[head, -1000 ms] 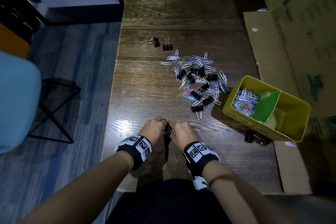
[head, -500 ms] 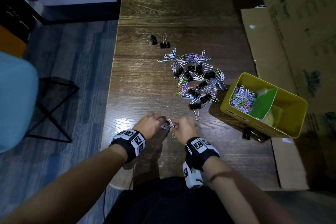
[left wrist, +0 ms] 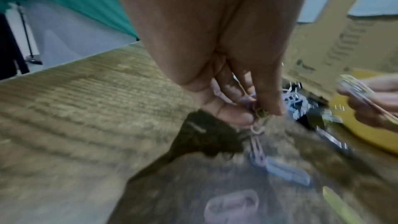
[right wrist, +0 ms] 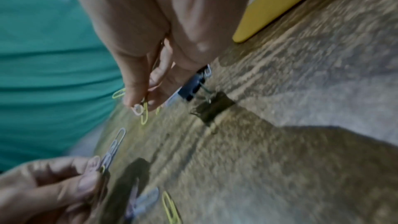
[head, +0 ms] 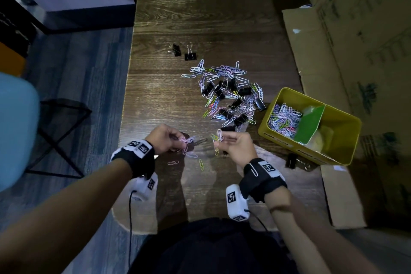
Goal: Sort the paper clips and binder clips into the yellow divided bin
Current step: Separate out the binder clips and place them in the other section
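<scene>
A mixed pile of coloured paper clips and black binder clips (head: 229,93) lies mid-table. The yellow divided bin (head: 342,155) stands to its right, with paper clips (head: 283,119) in its left compartment behind a green divider (head: 310,123). My left hand (head: 175,140) pinches a tangled string of pink and pale paper clips (left wrist: 257,135) that hangs down to the table. My right hand (head: 222,140) pinches a few white and yellow paper clips (right wrist: 141,111) just above the table. The two hands are a short way apart near the front edge.
Two binder clips (head: 185,52) lie apart behind the pile. Another binder clip (head: 293,161) sits by the bin's front wall. Loose paper clips (head: 201,164) lie between my hands. Flattened cardboard (head: 315,55) covers the right side. The table's left edge (head: 127,87) drops to the floor.
My hands, joined over a clump of clips a second ago, have pulled apart, each keeping some paper clips. A few clips now lie on the table between them.
</scene>
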`<action>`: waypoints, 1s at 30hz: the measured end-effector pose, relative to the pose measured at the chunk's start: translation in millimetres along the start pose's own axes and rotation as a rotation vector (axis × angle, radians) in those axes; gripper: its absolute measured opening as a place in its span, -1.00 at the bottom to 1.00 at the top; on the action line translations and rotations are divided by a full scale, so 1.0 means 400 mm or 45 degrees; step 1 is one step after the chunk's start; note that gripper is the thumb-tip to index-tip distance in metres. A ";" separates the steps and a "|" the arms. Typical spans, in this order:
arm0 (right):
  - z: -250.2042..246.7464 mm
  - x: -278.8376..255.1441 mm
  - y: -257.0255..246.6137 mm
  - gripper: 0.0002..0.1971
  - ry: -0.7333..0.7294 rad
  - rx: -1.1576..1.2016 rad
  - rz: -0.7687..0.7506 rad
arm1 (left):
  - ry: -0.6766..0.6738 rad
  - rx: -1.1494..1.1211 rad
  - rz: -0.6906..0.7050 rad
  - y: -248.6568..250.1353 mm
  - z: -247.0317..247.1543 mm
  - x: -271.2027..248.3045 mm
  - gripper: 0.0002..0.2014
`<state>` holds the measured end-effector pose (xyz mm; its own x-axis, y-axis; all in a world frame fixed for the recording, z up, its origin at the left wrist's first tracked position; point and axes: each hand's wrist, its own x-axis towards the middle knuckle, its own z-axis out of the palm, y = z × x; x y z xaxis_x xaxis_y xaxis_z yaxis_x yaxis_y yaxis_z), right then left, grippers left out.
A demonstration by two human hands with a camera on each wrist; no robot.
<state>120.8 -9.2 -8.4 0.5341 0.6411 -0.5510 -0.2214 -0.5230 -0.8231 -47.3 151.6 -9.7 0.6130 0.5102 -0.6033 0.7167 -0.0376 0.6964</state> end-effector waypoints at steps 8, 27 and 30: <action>-0.208 -0.064 -0.133 -0.62 0.211 0.319 -0.107 | -0.264 -0.346 0.213 0.298 0.031 0.027 -0.94; -0.486 0.108 -0.228 -0.68 0.241 -0.977 -0.209 | -0.179 0.541 0.476 0.576 0.368 0.148 -0.83; -0.462 0.118 -0.229 -0.61 0.054 -1.137 -0.178 | -0.188 -0.063 0.287 0.557 0.335 0.124 -0.89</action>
<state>317.0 -34.9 66.5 0.5420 0.7198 -0.4337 0.5542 -0.6941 -0.4594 187.5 53.4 63.4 0.7998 0.3626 -0.4783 0.5414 -0.0919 0.8357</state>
